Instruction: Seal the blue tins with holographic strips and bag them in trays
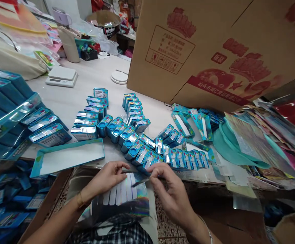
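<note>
A shiny sheet of stickers [120,196] with long pale strips lies on my lap. My left hand [110,178] is at its upper edge, fingers curled and thumb against the sheet. My right hand [169,188] is closed on thin dark tweezers [140,183], their tip pointing left over the strips. Just beyond my hands, small blue boxes [134,149] stand in a curving row on the table. Some show a round recess on top; others carry a pale strip there.
An open tray [100,154] lies at the table's left front edge. Wrapped blue boxes [5,112] are stacked at left. A large carton [200,54] stands behind, and a white scale [62,76] sits farther back. Card trays [181,123] and paper stacks [259,145] are at right.
</note>
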Demonstrator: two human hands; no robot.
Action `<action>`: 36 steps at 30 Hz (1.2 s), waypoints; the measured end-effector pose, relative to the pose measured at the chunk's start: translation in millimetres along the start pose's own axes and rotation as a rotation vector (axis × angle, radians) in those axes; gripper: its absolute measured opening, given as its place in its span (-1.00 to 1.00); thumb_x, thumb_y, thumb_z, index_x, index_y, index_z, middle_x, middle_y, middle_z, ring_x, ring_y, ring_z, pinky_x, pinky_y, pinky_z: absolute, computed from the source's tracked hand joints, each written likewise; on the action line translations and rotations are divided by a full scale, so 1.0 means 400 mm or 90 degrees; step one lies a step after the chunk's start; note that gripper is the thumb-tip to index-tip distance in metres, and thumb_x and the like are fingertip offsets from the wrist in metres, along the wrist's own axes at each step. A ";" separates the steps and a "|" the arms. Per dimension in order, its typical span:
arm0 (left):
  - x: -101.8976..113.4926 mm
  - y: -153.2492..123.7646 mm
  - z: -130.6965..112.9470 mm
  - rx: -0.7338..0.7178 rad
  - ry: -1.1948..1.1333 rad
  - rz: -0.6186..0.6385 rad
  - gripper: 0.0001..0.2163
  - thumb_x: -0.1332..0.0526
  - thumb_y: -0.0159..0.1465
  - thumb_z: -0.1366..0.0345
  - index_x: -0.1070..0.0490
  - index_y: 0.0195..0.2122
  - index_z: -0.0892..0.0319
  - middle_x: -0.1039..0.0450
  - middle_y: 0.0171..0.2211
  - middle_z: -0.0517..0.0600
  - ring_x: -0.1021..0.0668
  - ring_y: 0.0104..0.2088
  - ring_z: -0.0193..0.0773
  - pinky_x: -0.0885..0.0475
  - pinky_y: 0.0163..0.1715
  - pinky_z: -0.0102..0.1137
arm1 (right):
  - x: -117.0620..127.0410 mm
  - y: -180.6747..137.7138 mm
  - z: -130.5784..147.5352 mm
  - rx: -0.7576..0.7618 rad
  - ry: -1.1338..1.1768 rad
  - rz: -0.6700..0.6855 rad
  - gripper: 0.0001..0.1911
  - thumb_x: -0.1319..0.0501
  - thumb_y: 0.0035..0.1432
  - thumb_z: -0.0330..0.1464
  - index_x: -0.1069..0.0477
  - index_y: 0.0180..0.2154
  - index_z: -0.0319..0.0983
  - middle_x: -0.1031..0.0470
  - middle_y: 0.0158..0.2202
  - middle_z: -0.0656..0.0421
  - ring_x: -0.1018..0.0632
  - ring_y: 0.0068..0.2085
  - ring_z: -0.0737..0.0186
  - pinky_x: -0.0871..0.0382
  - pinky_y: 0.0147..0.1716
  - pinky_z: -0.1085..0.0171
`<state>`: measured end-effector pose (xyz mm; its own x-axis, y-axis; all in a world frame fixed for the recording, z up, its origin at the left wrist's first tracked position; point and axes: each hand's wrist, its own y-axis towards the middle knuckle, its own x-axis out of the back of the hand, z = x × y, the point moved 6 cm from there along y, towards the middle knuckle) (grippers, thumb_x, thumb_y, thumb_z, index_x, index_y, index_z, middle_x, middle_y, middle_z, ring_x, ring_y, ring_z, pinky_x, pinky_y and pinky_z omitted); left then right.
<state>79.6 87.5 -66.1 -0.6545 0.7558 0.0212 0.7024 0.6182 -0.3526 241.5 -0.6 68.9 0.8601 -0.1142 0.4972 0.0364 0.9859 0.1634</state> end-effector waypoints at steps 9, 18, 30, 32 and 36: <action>-0.049 -0.012 -0.036 -0.031 -0.207 0.104 -0.50 -0.42 0.05 0.10 -0.39 -0.04 0.19 -0.29 -0.51 -0.20 -0.26 -0.52 -0.40 -0.13 -0.53 -0.50 | -0.042 0.148 -0.047 -0.136 0.092 0.032 -0.86 -0.19 0.27 -0.39 -0.40 -0.38 -0.20 -0.45 -0.32 0.22 -0.44 -0.28 0.28 -0.26 -0.31 0.29; 0.006 0.042 -0.029 -0.039 -0.125 -0.137 -0.56 -0.18 0.28 -0.09 -0.43 -0.48 0.21 -0.15 -0.66 -0.18 -0.23 -0.59 -0.39 -0.15 -0.56 -0.48 | -0.066 0.215 -0.094 -0.010 -0.180 -0.079 -0.83 -0.17 0.29 -0.41 -0.35 -0.40 -0.18 -0.43 -0.30 0.16 -0.43 -0.19 0.16 -0.26 -0.17 0.19; 0.014 0.100 0.032 -0.030 -0.095 -0.176 -0.50 -0.18 0.26 -0.14 -0.43 -0.57 0.23 -0.35 -0.63 -0.09 -0.33 -0.54 -0.34 -0.18 -0.48 -0.45 | -0.094 0.245 -0.169 -0.009 -0.319 -0.081 -0.83 -0.25 0.21 -0.40 -0.37 -0.14 -0.19 -0.45 -0.15 0.12 -0.40 -0.10 0.06 -0.26 -0.11 0.12; 0.008 0.111 0.045 -0.021 -0.088 -0.162 -0.46 -0.17 0.25 -0.17 -0.42 -0.60 0.24 -0.36 -0.63 -0.07 -0.34 -0.54 -0.33 -0.17 -0.49 -0.44 | -0.099 0.254 -0.168 0.008 -0.339 -0.076 -0.82 -0.21 0.23 -0.45 -0.38 -0.11 -0.20 -0.46 -0.13 0.08 -0.40 -0.09 0.03 -0.26 -0.10 0.10; -0.005 0.115 0.049 -0.026 -0.064 -0.137 -0.45 -0.17 0.23 -0.19 -0.37 -0.62 0.23 -0.32 -0.64 -0.09 -0.29 -0.57 -0.35 -0.13 -0.52 -0.44 | -0.082 0.250 -0.151 0.057 -0.296 -0.070 -0.74 -0.07 0.27 -0.55 -0.39 -0.05 -0.24 -0.47 -0.09 0.03 -0.43 -0.04 0.04 -0.31 -0.03 0.09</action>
<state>108.0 110.2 -100.9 -0.8138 0.5811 -0.0018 0.5526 0.7729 -0.3117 247.8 109.2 17.3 0.5337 -0.2793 0.7982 0.0523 0.9530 0.2984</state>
